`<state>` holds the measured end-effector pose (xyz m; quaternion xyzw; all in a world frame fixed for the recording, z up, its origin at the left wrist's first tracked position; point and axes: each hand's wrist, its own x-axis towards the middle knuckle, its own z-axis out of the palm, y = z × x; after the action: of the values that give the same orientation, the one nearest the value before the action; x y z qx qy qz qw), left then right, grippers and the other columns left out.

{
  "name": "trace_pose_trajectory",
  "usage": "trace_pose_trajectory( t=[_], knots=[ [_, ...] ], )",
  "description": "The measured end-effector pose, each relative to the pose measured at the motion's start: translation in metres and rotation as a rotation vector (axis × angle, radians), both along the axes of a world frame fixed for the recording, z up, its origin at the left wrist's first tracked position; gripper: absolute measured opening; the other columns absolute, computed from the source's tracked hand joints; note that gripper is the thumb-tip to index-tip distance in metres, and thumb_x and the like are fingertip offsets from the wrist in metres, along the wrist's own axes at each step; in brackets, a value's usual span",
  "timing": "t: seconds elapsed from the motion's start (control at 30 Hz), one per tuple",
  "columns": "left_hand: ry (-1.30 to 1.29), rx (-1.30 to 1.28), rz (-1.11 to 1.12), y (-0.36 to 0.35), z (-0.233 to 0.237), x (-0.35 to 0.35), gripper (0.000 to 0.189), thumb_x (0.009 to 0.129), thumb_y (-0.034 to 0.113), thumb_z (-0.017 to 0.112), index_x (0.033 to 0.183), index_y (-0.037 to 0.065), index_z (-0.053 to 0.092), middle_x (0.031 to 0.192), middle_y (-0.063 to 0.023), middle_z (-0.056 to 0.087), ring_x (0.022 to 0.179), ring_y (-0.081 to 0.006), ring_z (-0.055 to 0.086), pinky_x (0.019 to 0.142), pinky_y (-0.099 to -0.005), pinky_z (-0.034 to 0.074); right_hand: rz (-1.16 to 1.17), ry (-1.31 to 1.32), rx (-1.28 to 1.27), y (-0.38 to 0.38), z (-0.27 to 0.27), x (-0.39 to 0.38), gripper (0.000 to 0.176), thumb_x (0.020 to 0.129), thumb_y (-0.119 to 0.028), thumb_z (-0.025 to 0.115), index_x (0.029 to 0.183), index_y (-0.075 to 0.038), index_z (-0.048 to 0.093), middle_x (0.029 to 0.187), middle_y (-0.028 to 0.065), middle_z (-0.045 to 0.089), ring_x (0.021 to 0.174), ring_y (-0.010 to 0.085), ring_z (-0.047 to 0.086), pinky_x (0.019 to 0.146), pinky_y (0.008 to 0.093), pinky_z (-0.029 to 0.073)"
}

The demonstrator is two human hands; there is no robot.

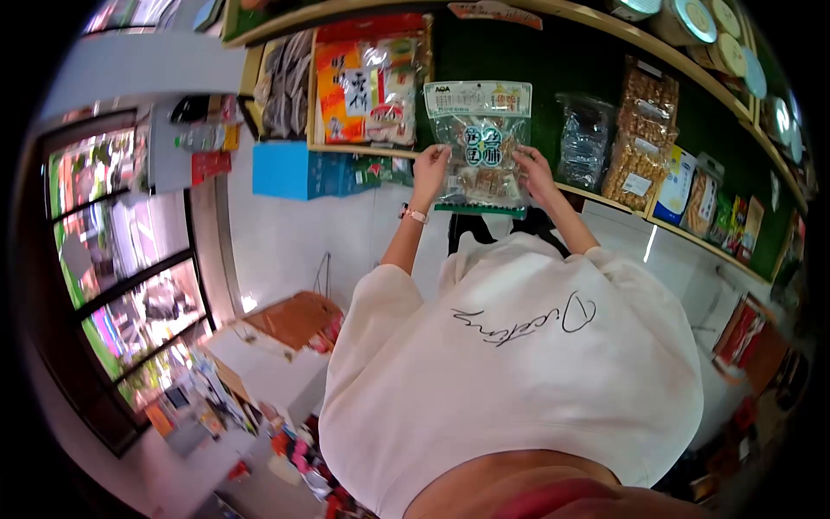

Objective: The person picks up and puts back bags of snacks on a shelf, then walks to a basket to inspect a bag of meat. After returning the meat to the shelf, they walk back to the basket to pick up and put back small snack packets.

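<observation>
A clear plastic snack bag [482, 147] with a pale header and green lettering is held upright by its two sides, in front of the green-lined shelf. My left hand [430, 167], with a watch on its wrist, pinches the bag's left edge. On the other side, the fingers of my right hand [534, 166] grip the right edge. Brownish pieces show in the lower part of the bag, but their kind is not clear. Left of it on the shelf lies an orange and red snack package [365, 91]. To its right are dark clear-wrapped packs [584, 138].
Nut-like snack packs [641, 143] and a blue-and-white packet [674, 186] stand farther right on the shelf. Round tubs [689, 22] line the upper tier. Below the shelf at left is a blue box [290, 170]. A white table [268, 368] stands at lower left, near a window.
</observation>
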<state>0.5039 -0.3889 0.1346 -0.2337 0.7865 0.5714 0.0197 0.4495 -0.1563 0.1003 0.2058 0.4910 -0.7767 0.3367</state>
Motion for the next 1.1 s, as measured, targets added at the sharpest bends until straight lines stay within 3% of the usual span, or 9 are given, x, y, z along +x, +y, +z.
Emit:
trace_pose_trajectory(
  t=[0.07,0.23,0.37,0.6,0.73,0.77,0.87,1.0,1.1],
  knots=[
    [0.015,0.048,-0.062,-0.016,-0.025,-0.025,0.025,0.082,0.019,0.057,0.089,-0.005,0.06,0.071,-0.0013,0.059,0.063,-0.0058,0.05,0.057,-0.0199,0.039,0.007,-0.004,0.165,-0.008,-0.019,-0.004,0.034,0.078,-0.019,0.062,0.108,-0.009,0.048,0.085,0.0016,0.053,0.076,0.0098,0.051,0.059,0.0252,0.042],
    [-0.024,-0.079,-0.249,-0.058,-0.077,-0.066,0.023,0.079,0.02,0.058,0.088,0.0,0.063,0.074,-0.0105,0.064,0.067,-0.0186,0.061,0.061,-0.0286,0.046,-0.148,-0.059,0.159,-0.041,-0.041,-0.02,0.031,0.079,-0.017,0.059,0.108,-0.007,0.051,0.09,0.0043,0.057,0.081,0.0128,0.055,0.063,0.0261,0.043],
    [-0.121,-0.162,-0.283,-0.077,-0.098,-0.094,0.021,0.079,0.021,0.06,0.088,0.002,0.064,0.075,-0.0106,0.065,0.068,-0.0209,0.062,0.06,-0.0306,0.047,-0.159,-0.085,0.226,-0.065,-0.087,-0.042,0.03,0.081,-0.012,0.056,0.11,-0.009,0.051,0.081,-0.0003,0.05,0.075,0.0117,0.049,0.067,0.0285,0.041],
    [-0.173,-0.147,-0.229,-0.108,-0.173,-0.126,0.021,0.08,0.022,0.058,0.091,0.005,0.063,0.077,-0.0102,0.065,0.069,-0.0229,0.062,0.062,-0.0319,0.047,-0.164,-0.056,0.264,-0.101,-0.143,-0.076,0.032,0.08,-0.01,0.057,0.11,-0.005,0.05,0.084,0.003,0.055,0.073,0.0117,0.052,0.062,0.0259,0.043],
    [-0.131,-0.239,-0.259,-0.125,-0.201,-0.142,0.021,0.08,0.017,0.057,0.09,-0.001,0.061,0.068,-0.0079,0.062,0.052,-0.0138,0.057,0.048,-0.0254,0.045,-0.173,-0.056,0.223,-0.114,-0.151,-0.086,0.037,0.079,-0.01,0.058,0.114,-0.005,0.048,0.095,0.0064,0.057,0.085,0.0158,0.054,0.074,0.0304,0.044],
    [-0.154,-0.282,-0.248,-0.126,-0.207,-0.143,0.024,0.079,0.018,0.056,0.092,-0.002,0.061,0.069,-0.0109,0.063,0.055,-0.0158,0.06,0.05,-0.027,0.046,-0.144,-0.053,0.201,-0.116,-0.149,-0.085,0.045,0.078,-0.014,0.059,0.119,-0.005,0.044,0.099,0.0067,0.056,0.091,0.0166,0.052,0.077,0.0315,0.042],
    [-0.319,-0.326,-0.335,-0.128,-0.192,-0.14,0.023,0.076,0.022,0.057,0.087,0.003,0.064,0.08,-0.0157,0.064,0.075,-0.0297,0.062,0.065,-0.0354,0.048,-0.047,-0.056,0.331,-0.121,-0.138,-0.078,0.055,0.076,-0.02,0.061,0.125,-0.006,0.039,0.106,0.0075,0.053,0.098,0.0186,0.049,0.081,0.0333,0.04],
    [-0.212,-0.352,-0.294,-0.122,-0.182,-0.109,0.028,0.076,0.026,0.057,0.088,0.002,0.064,0.082,-0.0186,0.063,0.079,-0.033,0.061,0.068,-0.037,0.047,0.065,-0.032,0.426,-0.101,-0.142,-0.047,0.061,0.075,-0.023,0.062,0.128,-0.008,0.036,0.118,0.009,0.046,0.104,0.0203,0.045,0.085,0.0345,0.038],
    [-0.257,-0.474,-0.397,-0.121,-0.181,-0.084,0.03,0.076,0.028,0.057,0.088,0.001,0.063,0.084,-0.021,0.062,0.081,-0.0357,0.059,0.07,-0.039,0.047,0.103,0.052,0.498,-0.075,-0.172,0.007,0.048,0.076,-0.023,0.061,0.12,-0.009,0.046,0.097,0.007,0.057,0.085,0.0192,0.054,0.074,0.0303,0.043]
  ],
)
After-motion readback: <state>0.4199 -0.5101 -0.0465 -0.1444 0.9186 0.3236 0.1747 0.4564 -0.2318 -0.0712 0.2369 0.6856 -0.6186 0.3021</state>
